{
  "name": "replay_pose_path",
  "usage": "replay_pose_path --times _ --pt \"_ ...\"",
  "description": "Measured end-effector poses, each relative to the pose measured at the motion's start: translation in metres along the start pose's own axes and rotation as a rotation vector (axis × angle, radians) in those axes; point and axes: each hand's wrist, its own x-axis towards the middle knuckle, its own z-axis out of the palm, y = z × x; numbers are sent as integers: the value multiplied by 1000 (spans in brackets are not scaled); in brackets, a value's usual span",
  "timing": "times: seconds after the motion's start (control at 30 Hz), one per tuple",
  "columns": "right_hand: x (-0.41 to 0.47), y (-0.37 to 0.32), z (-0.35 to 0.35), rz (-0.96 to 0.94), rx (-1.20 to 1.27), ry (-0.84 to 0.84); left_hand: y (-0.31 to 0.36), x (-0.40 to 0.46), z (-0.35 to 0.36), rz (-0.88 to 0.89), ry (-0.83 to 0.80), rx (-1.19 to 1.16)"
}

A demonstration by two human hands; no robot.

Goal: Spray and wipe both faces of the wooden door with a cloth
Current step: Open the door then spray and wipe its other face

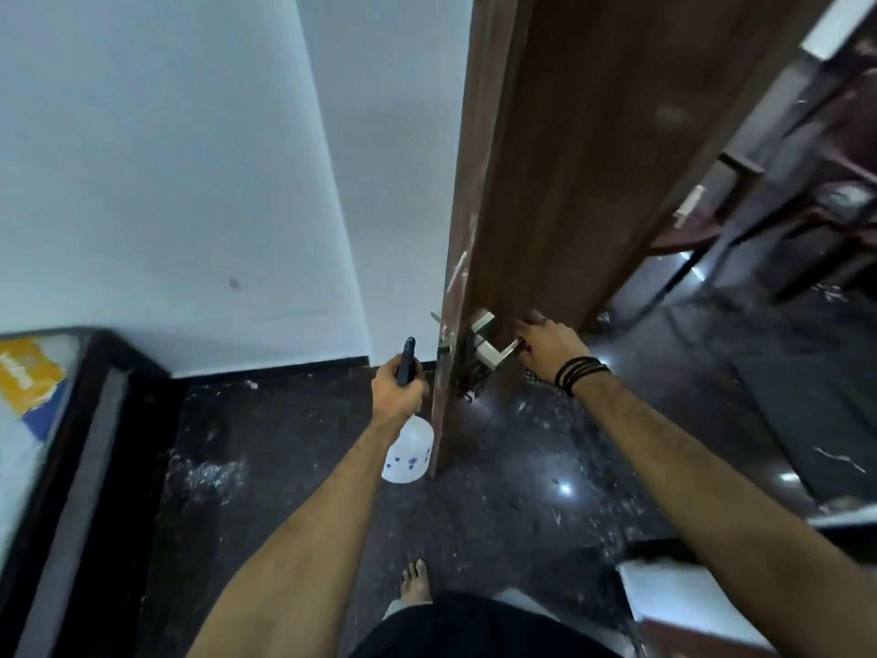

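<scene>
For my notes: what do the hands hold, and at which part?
Left hand grips the spray bottle at its dark head; right hand holds the door handle at its end.

A brown wooden door stands ajar, seen edge-on, with a white wall to its left and a dark speckled floor below. The left hand grips a white spray bottle by its dark trigger head, just beside the door's edge. The right hand, with dark bands on its wrist, holds the metal door handle; a patterned cloth shows under that wrist.
</scene>
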Motion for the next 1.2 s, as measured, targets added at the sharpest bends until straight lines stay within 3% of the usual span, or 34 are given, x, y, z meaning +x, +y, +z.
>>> replay_pose_path --times 0.2,0.37,0.53,0.7,1.03,1.2 --pt "-112 18 32 414 371 522 0 -22 30 84 -213 95" --pt "-187 -15 44 466 545 704 -16 -62 55 47 -355 168" --pt "-225 -80 53 386 514 679 -36 -99 58 48 -459 223" --pt "-205 -106 35 373 439 604 -30 -104 68 147 -532 277" --pt "-117 -44 -1 918 95 373 2 -32 100 157 -712 384" --pt "-125 -17 -15 1038 13 168 13 -10 128 138 -837 393"
